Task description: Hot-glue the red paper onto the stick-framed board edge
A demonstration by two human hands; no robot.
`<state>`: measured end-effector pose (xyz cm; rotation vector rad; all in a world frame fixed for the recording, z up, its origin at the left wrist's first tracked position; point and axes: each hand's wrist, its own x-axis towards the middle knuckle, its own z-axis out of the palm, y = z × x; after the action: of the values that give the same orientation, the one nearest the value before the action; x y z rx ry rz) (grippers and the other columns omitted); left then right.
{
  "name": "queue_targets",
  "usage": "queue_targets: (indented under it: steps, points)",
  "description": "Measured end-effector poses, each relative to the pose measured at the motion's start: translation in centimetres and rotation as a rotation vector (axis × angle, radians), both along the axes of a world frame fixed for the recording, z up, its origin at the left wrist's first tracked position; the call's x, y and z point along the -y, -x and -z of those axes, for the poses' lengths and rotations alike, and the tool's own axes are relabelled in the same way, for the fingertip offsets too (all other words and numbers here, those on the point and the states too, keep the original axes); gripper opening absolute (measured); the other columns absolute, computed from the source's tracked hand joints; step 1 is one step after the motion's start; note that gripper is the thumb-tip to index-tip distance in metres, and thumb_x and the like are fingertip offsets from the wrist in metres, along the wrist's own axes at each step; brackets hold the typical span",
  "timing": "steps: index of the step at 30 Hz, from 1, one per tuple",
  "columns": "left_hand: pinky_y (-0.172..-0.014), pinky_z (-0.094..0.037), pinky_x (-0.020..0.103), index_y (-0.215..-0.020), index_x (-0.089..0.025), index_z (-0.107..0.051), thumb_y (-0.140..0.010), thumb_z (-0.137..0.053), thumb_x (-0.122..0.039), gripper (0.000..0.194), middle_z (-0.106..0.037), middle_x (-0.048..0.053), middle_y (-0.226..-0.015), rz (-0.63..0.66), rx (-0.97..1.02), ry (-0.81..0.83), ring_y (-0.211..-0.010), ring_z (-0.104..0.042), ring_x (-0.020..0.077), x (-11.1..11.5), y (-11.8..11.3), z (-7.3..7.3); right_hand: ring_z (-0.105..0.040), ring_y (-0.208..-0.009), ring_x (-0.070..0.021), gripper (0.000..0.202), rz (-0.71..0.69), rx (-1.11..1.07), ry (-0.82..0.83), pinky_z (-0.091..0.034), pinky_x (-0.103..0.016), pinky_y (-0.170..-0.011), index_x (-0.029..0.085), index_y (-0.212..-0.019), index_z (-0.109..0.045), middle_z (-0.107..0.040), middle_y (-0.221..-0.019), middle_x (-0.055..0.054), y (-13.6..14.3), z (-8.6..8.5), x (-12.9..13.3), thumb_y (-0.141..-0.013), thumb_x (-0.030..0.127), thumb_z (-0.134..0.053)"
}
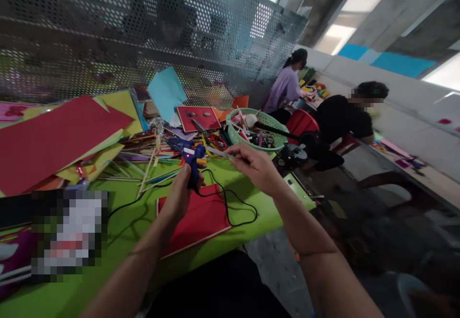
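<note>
At the far left a big red paper sheet point(53, 141) lies on the heap of coloured paper, and nearer the middle your left hand point(181, 191) is wrapped tight around the grip of the blue glue gun point(190, 157), held above the red card point(197, 220) on the green table point(125, 241), its black cord point(230, 208) looping across that card. Just right of the gun, your right hand point(253, 164) pinches a thin stick point(217, 152) at the gun's back end, with the green basket point(260, 131) behind it and two seated people farther right.
</note>
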<state>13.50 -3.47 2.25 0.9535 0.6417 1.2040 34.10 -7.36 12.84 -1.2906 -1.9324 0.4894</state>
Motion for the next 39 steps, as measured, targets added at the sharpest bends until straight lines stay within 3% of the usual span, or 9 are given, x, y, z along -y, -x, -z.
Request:
queue_targets:
  steps: [15, 29, 39]
  points:
    - [-0.059, -0.044, 0.026, -0.097, -0.018, -0.069, -0.089, -0.058, -0.07, 0.054, -0.06, 0.0, -0.075, -0.043, -0.083, -0.043, -0.061, -0.049, 0.0113, 0.1, 0.2, -0.1, -0.047, -0.06, -0.0113, 0.026, 0.055, 0.036, 0.05, -0.035, -0.024, -0.06, 0.021, -0.113, -0.071, -0.063, -0.073, 0.002, 0.2, 1.5, 0.1, -0.1, 0.039, -0.058]
    - [-0.061, -0.04, 0.027, -0.101, -0.018, -0.07, -0.094, -0.056, -0.064, 0.049, -0.061, 0.001, -0.074, -0.061, -0.136, -0.091, -0.064, -0.048, 0.0125, 0.0, 0.3, 0.7, -0.049, -0.059, -0.012, 0.025, 0.075, 0.085, 0.037, -0.036, -0.025, -0.059, 0.021, -0.114, -0.071, -0.066, -0.074, 0.001, -0.1, 0.9, 0.4, -0.1, 0.038, -0.058]
    - [-0.061, -0.039, 0.027, -0.101, -0.018, -0.068, -0.092, -0.056, -0.066, 0.051, -0.057, -0.001, -0.071, -0.078, -0.196, -0.097, -0.064, -0.047, 0.0126, 0.5, 0.3, 0.3, -0.058, -0.063, -0.0128, 0.022, 0.077, 0.144, 0.015, -0.04, -0.025, -0.063, 0.022, -0.115, -0.07, -0.072, -0.08, 0.0, 0.2, 1.0, 0.6, -0.101, 0.034, -0.059]
